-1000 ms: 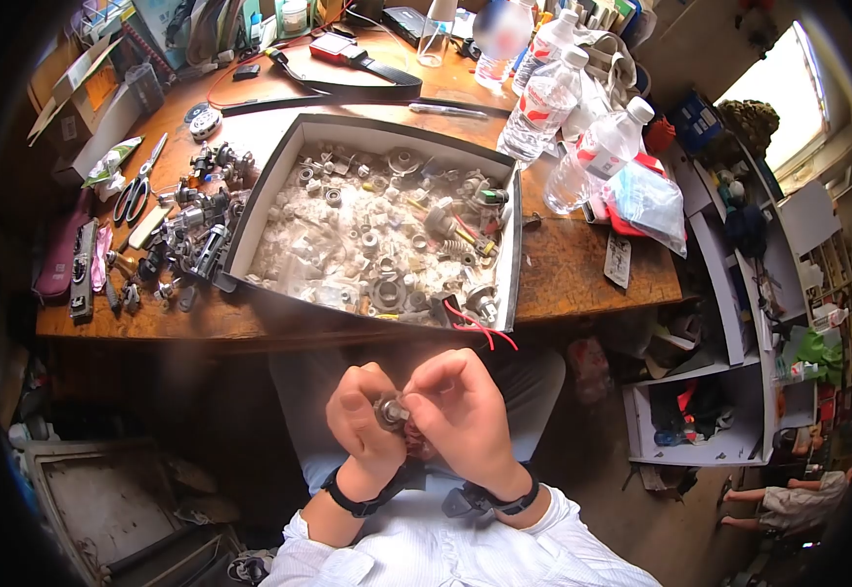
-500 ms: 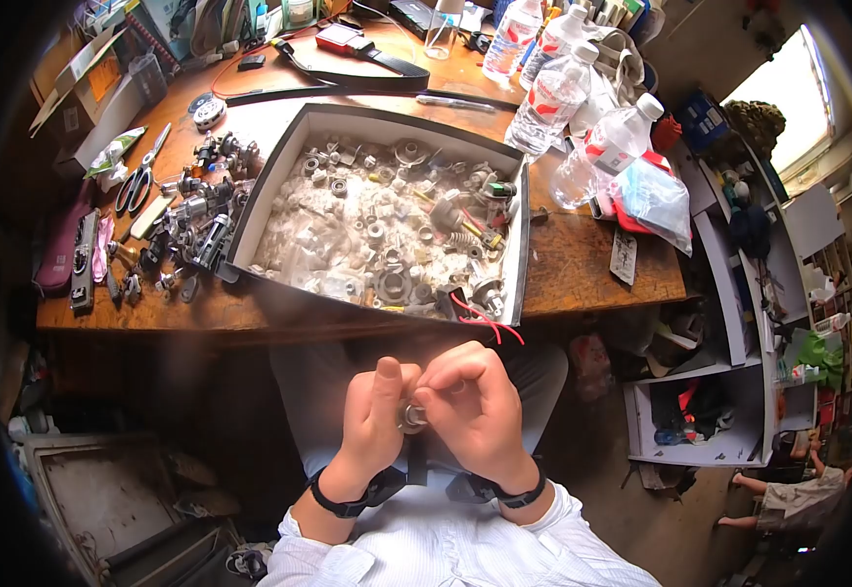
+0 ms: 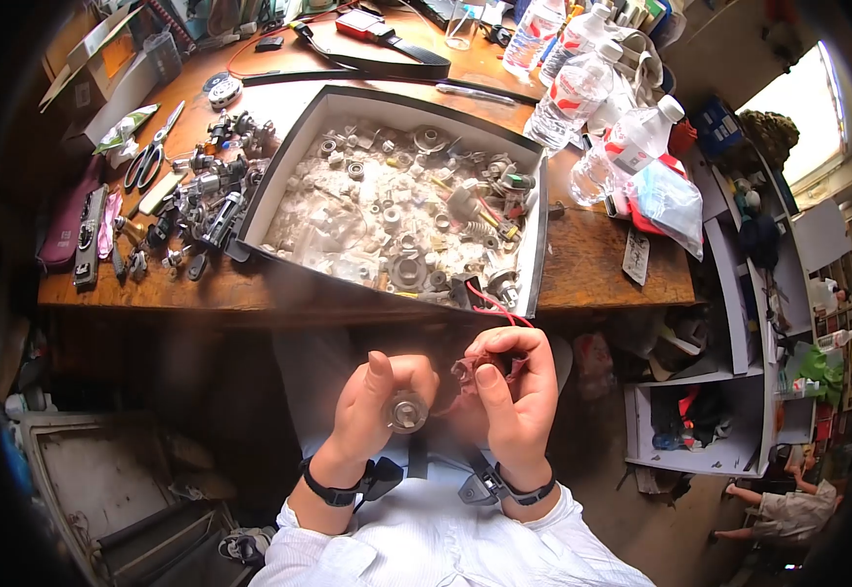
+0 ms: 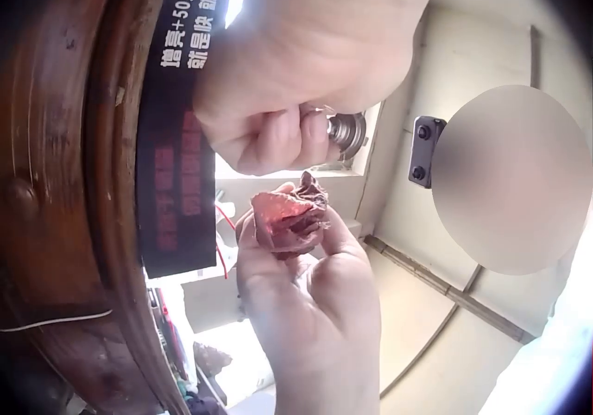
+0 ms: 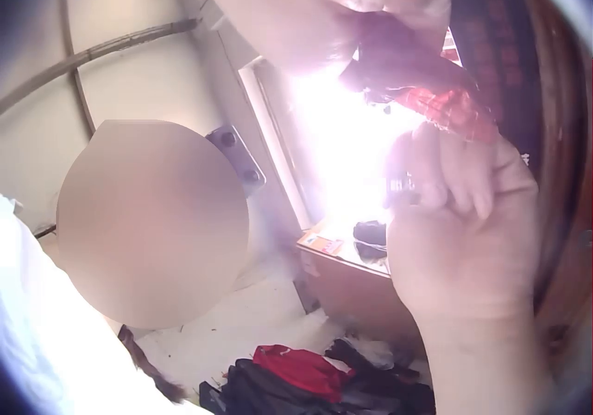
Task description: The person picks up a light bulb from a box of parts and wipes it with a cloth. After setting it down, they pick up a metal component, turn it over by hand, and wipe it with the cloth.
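Left hand (image 3: 379, 406): thumb up, fingers curled around round metal part (image 3: 406, 411). Right hand (image 3: 516, 391): fingers pinching crumpled red rag (image 3: 472, 371), just beside, below table (image 3: 582, 274) edge.

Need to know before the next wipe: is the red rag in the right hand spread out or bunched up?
Bunched up. The right hand pinches the red rag as a crumpled wad; folds show, with no flat spread.

Small parts in the tray (image 3: 279, 186) too tiny to identify; glare washes out the right wrist view.
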`<state>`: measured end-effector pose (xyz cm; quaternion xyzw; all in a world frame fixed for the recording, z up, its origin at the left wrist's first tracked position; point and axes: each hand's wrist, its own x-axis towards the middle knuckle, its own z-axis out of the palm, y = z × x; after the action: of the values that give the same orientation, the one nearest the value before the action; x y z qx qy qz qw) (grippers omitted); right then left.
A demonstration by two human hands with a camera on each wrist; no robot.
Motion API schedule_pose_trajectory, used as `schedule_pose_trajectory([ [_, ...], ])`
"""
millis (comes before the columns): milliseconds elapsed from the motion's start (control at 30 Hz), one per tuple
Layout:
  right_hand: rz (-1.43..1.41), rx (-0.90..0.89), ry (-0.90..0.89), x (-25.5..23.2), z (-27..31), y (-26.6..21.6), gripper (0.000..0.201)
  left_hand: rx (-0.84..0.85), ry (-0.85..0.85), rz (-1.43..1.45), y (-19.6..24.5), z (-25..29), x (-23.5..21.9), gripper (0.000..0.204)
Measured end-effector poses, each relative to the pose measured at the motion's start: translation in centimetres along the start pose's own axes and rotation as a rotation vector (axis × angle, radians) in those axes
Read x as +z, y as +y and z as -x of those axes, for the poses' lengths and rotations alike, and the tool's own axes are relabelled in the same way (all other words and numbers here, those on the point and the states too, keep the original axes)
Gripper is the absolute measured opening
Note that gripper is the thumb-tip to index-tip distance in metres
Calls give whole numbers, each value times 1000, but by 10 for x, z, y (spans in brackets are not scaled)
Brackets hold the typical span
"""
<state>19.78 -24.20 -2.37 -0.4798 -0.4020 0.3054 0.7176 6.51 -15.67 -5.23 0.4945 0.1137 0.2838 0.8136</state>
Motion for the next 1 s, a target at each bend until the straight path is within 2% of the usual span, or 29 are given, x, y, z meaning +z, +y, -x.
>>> schedule_pose_trajectory([
  [67,-47,85,4,4,1,-8,25,55,51,-49,0,1,2,76],
  [167,-74,84,-27,8,4,-10,25,117,139,-163,-5,2,4,75],
  [200,-36,58,-52,11,8,-9,26,105,141,-160,-3,8,10,75],
  [267,177,2,-150,13,10,2,24,168,249,-291,2,10,21,75],
  [300,72,130,-153,19,16,4,22,188,366,-277,1,12,26,74],
  [333,10,153,-137,25,16,2,19,190,371,-280,-1,13,28,74],
  [433,-25,160,-117,27,26,11,17,327,541,-259,-3,12,34,72],
  [533,74,69,-149,25,27,12,16,405,601,-225,-11,6,28,71],
  [600,-169,345,-225,21,29,3,15,385,551,-235,-15,10,20,76],
  [700,-281,376,-261,13,25,3,16,305,544,-186,-10,9,20,76],
  [733,-341,393,-210,15,23,-2,16,298,506,-192,-11,9,18,76],
  [800,-321,318,-137,15,18,-3,16,285,462,-199,-11,9,22,76],
  [833,-154,209,-121,15,15,2,17,285,484,-221,-9,8,27,76],
  [933,-43,219,-138,20,14,7,17,314,496,-292,-9,8,34,76],
  [1000,-64,231,-118,21,22,10,17,368,596,-287,-10,7,32,75],
])
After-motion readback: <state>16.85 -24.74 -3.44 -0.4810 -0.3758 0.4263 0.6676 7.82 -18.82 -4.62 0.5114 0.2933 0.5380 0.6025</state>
